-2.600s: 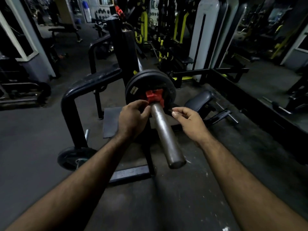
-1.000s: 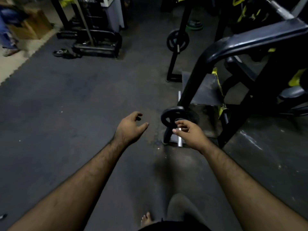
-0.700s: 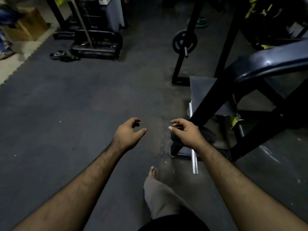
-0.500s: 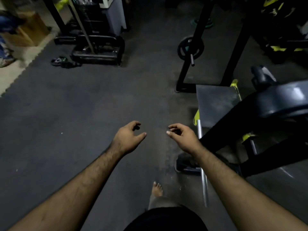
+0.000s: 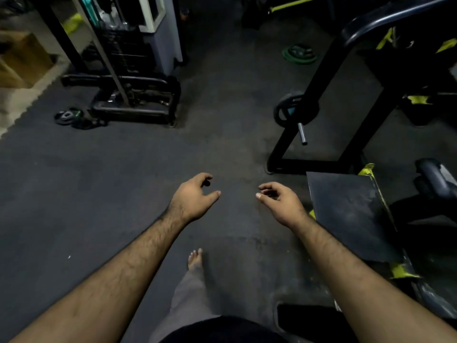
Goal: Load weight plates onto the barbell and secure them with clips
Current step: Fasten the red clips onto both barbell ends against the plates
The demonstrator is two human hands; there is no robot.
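Note:
My left hand and my right hand hang in front of me over the dark rubber floor, both empty with fingers loosely curled and apart. A black weight plate sits on a short steel peg of a black rack at the right, well beyond my right hand. Green plates lie on the floor at the far back. A few small plates lie on the floor at the left. The barbell and the red clip are out of view.
A black rack frame and a dark square platform stand at the right. A cable machine with a weight stack stands at the back left. My bare foot steps on the floor between my arms.
I have turned away from the loaded barbell end and its red clip and walked across the floor. Both hands let go and now hang empty; the rack has slid right in view.

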